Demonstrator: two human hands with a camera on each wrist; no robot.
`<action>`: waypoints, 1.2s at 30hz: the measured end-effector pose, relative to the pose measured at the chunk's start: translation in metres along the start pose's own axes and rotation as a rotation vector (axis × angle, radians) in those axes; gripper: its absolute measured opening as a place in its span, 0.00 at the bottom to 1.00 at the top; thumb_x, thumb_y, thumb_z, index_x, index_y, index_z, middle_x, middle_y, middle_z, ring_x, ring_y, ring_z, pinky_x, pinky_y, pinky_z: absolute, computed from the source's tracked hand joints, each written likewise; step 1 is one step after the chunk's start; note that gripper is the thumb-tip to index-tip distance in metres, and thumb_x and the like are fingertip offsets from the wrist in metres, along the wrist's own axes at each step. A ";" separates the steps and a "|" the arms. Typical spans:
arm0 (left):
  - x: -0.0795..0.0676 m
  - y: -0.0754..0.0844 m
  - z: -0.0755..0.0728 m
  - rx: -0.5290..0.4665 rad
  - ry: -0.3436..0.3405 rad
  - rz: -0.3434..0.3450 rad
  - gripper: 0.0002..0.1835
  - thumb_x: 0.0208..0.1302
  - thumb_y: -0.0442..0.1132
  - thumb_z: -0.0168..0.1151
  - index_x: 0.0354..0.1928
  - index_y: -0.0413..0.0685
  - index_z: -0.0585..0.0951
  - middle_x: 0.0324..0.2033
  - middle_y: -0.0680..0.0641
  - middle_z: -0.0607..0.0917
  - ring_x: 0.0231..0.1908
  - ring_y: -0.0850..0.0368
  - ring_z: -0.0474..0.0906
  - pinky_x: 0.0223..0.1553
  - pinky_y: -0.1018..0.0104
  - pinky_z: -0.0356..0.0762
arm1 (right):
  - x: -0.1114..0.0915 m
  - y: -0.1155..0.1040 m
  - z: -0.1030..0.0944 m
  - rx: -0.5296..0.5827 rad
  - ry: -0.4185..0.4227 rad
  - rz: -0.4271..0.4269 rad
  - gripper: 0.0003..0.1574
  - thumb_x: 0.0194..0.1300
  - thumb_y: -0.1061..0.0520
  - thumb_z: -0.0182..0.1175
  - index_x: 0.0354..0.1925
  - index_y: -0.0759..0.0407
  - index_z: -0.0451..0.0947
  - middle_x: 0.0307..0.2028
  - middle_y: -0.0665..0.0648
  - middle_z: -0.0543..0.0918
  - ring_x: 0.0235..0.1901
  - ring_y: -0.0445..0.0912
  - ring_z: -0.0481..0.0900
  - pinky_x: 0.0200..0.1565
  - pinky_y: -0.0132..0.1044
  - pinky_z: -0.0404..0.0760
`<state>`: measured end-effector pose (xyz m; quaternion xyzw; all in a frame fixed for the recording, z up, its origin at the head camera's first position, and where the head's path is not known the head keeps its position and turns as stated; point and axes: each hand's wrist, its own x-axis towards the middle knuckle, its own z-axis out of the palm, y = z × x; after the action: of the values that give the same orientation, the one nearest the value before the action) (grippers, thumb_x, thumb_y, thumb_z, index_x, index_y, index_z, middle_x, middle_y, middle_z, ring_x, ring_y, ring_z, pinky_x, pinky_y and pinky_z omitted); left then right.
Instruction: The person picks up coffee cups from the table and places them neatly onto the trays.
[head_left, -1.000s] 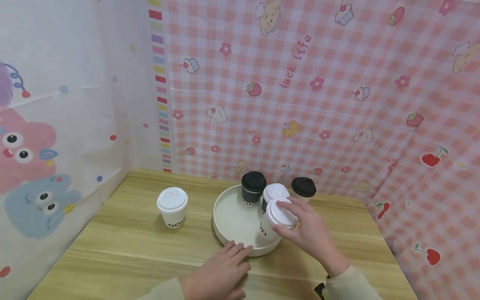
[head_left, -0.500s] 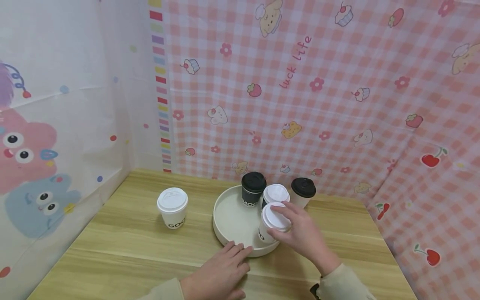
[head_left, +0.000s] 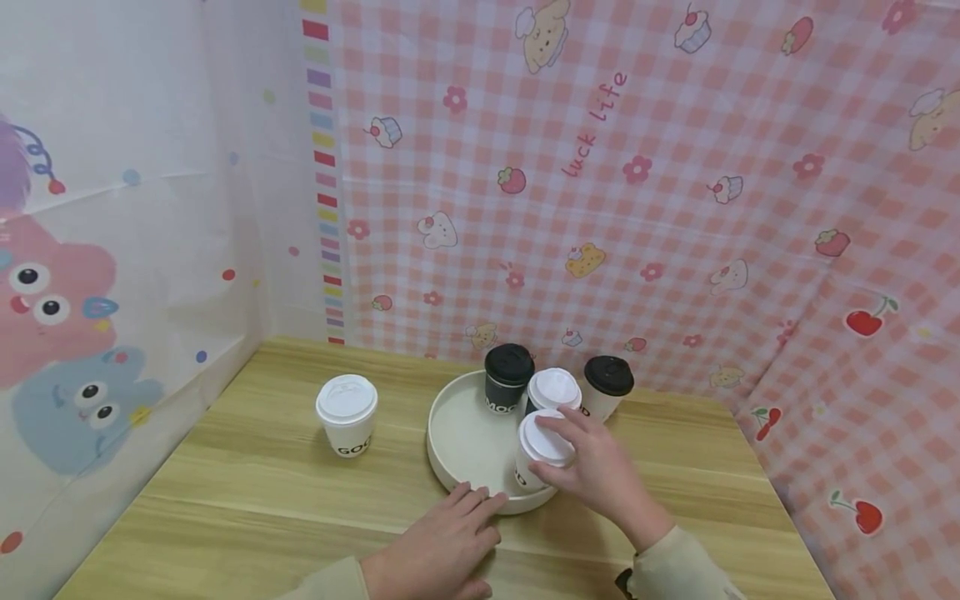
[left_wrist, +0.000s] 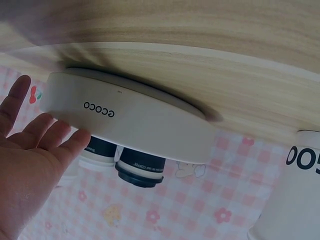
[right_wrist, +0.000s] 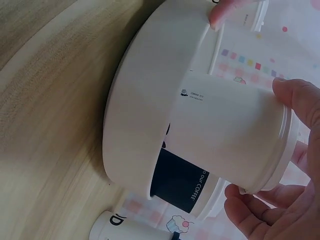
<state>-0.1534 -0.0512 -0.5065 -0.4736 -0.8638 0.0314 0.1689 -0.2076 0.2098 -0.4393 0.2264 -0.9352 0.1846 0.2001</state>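
Observation:
My right hand [head_left: 603, 473] grips a white paper coffee cup [right_wrist: 227, 127] with a white lid, fingers and thumb around it near the lid. The cup stands upright inside the front right of a round cream tray [head_left: 459, 433]. Behind it in the tray are a black cup with a white lid [head_left: 555, 387] and a black cup with a black lid [head_left: 507, 379]. My left hand [head_left: 442, 542] has its fingers extended, with the fingertips at the tray's front rim; in the left wrist view they lie against the tray wall [left_wrist: 135, 120].
On the wooden table [head_left: 247, 492], a white cup with a white lid [head_left: 347, 415] stands left of the tray. A white cup with a black lid [head_left: 607, 387] stands just beyond the tray's right side. A checked cloth [head_left: 480, 208] hangs behind the table.
My right hand has moved slightly left and toward me with the white cup, lowering it into the front right of the tray. The left hand has stayed at the rim.

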 end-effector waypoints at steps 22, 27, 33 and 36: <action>0.000 0.001 0.001 0.024 0.009 0.008 0.27 0.59 0.72 0.70 0.46 0.60 0.85 0.71 0.45 0.79 0.67 0.48 0.77 0.73 0.49 0.76 | 0.001 -0.002 0.002 -0.032 -0.068 0.060 0.36 0.54 0.41 0.82 0.60 0.50 0.87 0.62 0.68 0.85 0.59 0.67 0.86 0.54 0.63 0.88; -0.001 0.001 0.001 0.022 0.009 0.009 0.27 0.59 0.72 0.70 0.45 0.60 0.85 0.71 0.45 0.79 0.67 0.48 0.77 0.73 0.49 0.76 | 0.002 -0.001 0.003 -0.039 -0.076 0.075 0.37 0.56 0.40 0.81 0.60 0.51 0.87 0.63 0.69 0.85 0.59 0.68 0.86 0.55 0.64 0.87; -0.001 0.001 0.000 0.009 -0.011 0.010 0.27 0.60 0.72 0.69 0.46 0.60 0.85 0.72 0.45 0.78 0.68 0.48 0.77 0.73 0.49 0.76 | 0.002 -0.001 0.004 -0.040 -0.081 0.086 0.37 0.57 0.40 0.80 0.61 0.52 0.86 0.64 0.70 0.84 0.59 0.68 0.85 0.56 0.65 0.87; -0.001 0.000 -0.001 -0.001 -0.022 0.009 0.27 0.61 0.71 0.69 0.47 0.60 0.85 0.72 0.45 0.78 0.68 0.48 0.77 0.74 0.49 0.75 | 0.002 -0.002 0.003 -0.042 -0.083 0.084 0.37 0.57 0.40 0.80 0.61 0.52 0.86 0.64 0.70 0.84 0.59 0.68 0.85 0.56 0.65 0.87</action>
<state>-0.1525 -0.0518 -0.5062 -0.4771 -0.8636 0.0367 0.1590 -0.2096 0.2060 -0.4408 0.1905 -0.9550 0.1637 0.1579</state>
